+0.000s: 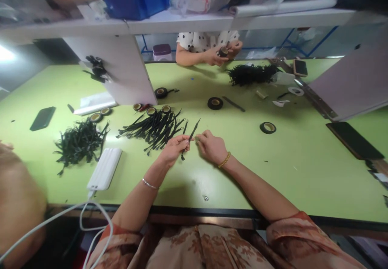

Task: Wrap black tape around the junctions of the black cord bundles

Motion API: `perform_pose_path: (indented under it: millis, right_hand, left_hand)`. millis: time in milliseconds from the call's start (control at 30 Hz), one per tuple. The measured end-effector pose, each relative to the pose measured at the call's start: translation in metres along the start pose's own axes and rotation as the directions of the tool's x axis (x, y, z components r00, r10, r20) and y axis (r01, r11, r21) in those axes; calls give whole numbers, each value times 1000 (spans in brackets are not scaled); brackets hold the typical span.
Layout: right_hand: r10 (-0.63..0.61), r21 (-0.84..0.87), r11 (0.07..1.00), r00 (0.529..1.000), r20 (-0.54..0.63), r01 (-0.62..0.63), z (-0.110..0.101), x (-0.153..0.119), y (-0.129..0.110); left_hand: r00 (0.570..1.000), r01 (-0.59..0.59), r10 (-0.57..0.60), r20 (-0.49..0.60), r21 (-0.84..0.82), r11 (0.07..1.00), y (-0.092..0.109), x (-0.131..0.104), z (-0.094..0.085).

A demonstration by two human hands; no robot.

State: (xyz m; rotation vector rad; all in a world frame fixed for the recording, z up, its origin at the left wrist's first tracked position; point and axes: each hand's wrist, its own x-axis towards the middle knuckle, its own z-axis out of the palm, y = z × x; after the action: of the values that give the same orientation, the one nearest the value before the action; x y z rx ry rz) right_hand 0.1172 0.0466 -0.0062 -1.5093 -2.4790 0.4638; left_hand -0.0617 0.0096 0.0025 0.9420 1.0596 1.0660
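Between its thumb and fingers, my left hand [176, 149] pinches a thin black strip [195, 128], which slants up to the right, its lower end hanging below the fingers. Just right of it, my right hand [213, 147] is closed, fingertips pressed together near the strip; whatever they hold is too small to make out. A pile of similar black strips [156, 127] lies behind and left of my left hand. Rolls of black tape [166, 109] sit at the back edge of that pile.
A white power bank [105, 168] with a cable and another black pile [80, 143] lie left. Tape rolls [215, 103] [268, 128] lie ahead and right. A dark phone [354, 140] is far right. Across the table, a person's hands [216, 55] hold a roll. A shelf [194, 24] spans overhead.
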Motion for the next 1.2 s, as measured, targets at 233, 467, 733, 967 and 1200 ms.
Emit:
perform_pose_path:
  millis: [233, 467, 733, 967, 1200]
  right_hand:
    - [19, 920, 390, 999, 32, -37, -6, 6, 4]
    - [114, 989, 105, 989, 89, -101, 5, 6, -6]
    - [204, 992, 81, 976, 77, -95, 11, 4, -15]
    - [239, 999, 13, 970, 31, -35, 3, 12, -10]
    - [272, 995, -85, 960, 65, -43, -17, 21, 7]
  left_hand:
    - [997, 78, -78, 16, -2, 997, -3, 2, -1]
    - [990, -41, 2, 138, 280, 959, 0, -5, 8]
    - [992, -85, 46, 117, 361, 929, -2, -2, -2]
    - [990, -66, 127, -65, 583, 810, -9, -2, 6]
    - [998, -24, 46, -35, 470, 882, -12, 2, 2]
